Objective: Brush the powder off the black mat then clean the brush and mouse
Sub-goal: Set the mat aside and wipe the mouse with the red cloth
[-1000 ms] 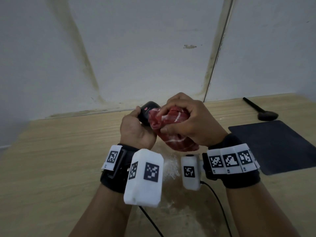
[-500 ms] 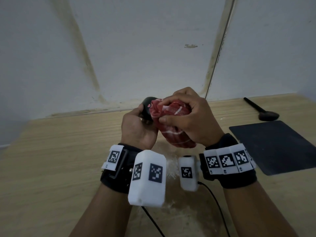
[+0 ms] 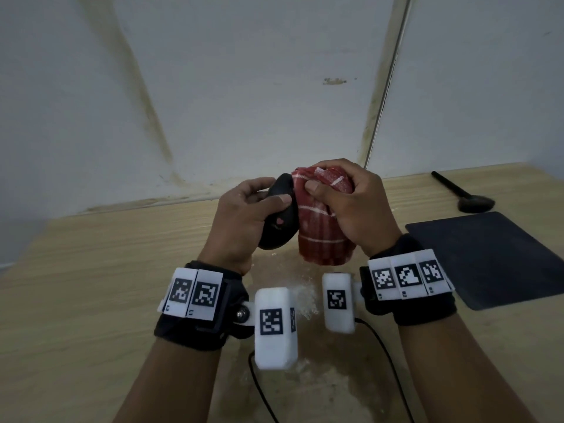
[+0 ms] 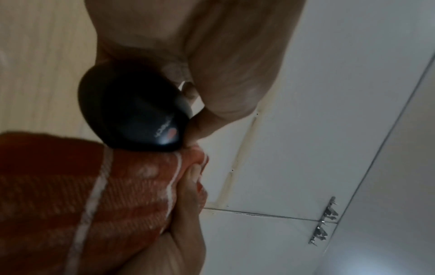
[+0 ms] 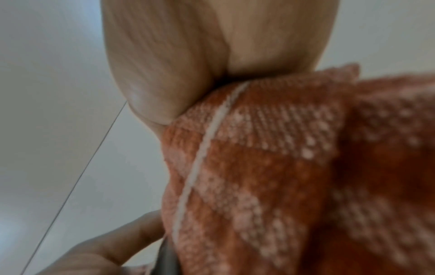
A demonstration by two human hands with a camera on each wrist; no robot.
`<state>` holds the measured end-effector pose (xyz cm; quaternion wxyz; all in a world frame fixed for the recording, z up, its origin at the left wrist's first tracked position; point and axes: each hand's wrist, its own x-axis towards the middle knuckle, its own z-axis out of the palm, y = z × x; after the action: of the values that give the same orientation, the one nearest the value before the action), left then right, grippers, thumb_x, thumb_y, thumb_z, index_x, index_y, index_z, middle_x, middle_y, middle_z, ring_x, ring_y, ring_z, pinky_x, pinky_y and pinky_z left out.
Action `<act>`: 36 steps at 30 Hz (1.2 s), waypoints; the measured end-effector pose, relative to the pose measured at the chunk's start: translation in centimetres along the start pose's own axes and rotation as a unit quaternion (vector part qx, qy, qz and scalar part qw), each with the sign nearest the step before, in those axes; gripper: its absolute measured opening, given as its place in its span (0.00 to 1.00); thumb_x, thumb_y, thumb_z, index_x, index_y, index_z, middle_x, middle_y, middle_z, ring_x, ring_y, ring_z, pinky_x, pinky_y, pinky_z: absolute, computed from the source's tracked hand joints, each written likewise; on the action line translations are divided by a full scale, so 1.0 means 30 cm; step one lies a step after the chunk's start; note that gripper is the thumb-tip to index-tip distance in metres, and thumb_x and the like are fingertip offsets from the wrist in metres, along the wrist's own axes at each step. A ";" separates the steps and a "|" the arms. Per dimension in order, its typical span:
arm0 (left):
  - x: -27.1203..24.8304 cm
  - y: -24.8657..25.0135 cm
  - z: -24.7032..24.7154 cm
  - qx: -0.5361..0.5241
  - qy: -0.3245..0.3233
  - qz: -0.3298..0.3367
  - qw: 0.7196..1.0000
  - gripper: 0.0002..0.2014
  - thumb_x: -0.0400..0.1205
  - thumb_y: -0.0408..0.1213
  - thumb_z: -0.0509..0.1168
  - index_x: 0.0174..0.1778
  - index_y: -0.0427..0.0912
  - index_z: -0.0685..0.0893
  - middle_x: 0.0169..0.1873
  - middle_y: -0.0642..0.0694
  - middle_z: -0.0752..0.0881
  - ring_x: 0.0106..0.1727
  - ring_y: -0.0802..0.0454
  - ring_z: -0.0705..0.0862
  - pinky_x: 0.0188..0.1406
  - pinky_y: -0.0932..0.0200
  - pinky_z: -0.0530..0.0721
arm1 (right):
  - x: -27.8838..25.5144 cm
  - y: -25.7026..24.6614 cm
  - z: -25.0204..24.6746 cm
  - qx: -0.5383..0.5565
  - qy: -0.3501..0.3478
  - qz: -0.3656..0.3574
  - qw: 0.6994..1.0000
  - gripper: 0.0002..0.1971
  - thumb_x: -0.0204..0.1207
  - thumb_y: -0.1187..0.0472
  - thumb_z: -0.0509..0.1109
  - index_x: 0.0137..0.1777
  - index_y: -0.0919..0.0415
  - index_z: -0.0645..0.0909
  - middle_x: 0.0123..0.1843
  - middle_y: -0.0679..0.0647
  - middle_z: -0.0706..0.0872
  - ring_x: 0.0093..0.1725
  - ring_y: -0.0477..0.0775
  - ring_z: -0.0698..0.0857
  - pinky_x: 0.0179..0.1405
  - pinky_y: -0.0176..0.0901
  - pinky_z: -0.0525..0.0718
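Note:
My left hand [image 3: 244, 215] grips a black mouse [image 3: 279, 221] above the wooden table, thumb across its top; the left wrist view shows the mouse [image 4: 134, 111] close up with a small red mark. My right hand [image 3: 351, 206] grips a bunched red checked cloth [image 3: 323, 236] and presses it against the mouse's right side. The cloth [image 5: 282, 176] fills the right wrist view. The black mat [image 3: 488, 257] lies flat at the right. The black brush [image 3: 464, 196] lies behind it near the wall.
White powder [image 3: 302, 297] is scattered on the table [image 3: 91, 270] below my hands, between the wrists. A white wall [image 3: 244, 87] rises close behind the table. Black cables [image 3: 387, 361] run from the wrist cameras toward me.
Both hands have risen and turned. The mouse now shows its long top side, and the cloth has shifted from over the mouse to its right side.

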<state>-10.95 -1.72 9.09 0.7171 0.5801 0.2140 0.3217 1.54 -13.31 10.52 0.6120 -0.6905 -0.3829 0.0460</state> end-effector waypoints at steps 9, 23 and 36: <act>-0.031 0.047 -0.021 0.198 -0.024 0.144 0.969 0.23 0.69 0.33 0.81 0.61 0.45 0.89 0.50 0.50 0.92 0.50 0.54 0.91 0.47 0.53 0.91 | -0.007 -0.021 -0.034 0.079 0.000 0.024 0.997 0.09 0.73 0.61 0.80 0.52 0.52 0.88 0.47 0.48 0.92 0.48 0.49 0.92 0.52 0.48 0.91; -0.031 0.128 -0.074 0.285 -0.059 0.257 0.921 0.24 0.69 0.31 0.82 0.60 0.52 0.88 0.54 0.51 0.90 0.56 0.58 0.89 0.60 0.53 0.88 | 0.064 -0.020 0.009 0.284 -0.059 0.166 0.943 0.20 0.79 0.56 0.74 0.63 0.72 0.83 0.54 0.68 0.88 0.50 0.62 0.88 0.57 0.58 0.86; -0.046 0.160 -0.055 0.143 -0.168 0.216 0.951 0.23 0.64 0.19 0.79 0.53 0.41 0.90 0.48 0.47 0.93 0.51 0.48 0.92 0.44 0.58 0.90 | 0.129 -0.042 -0.020 0.331 -0.077 0.266 0.902 0.21 0.56 0.62 0.82 0.48 0.69 0.83 0.43 0.66 0.84 0.38 0.63 0.83 0.46 0.55 0.83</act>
<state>-14.06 -0.96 13.24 0.5653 0.7548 0.0032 0.3327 3.97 -11.59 13.33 0.7388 -0.5190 -0.1931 0.3841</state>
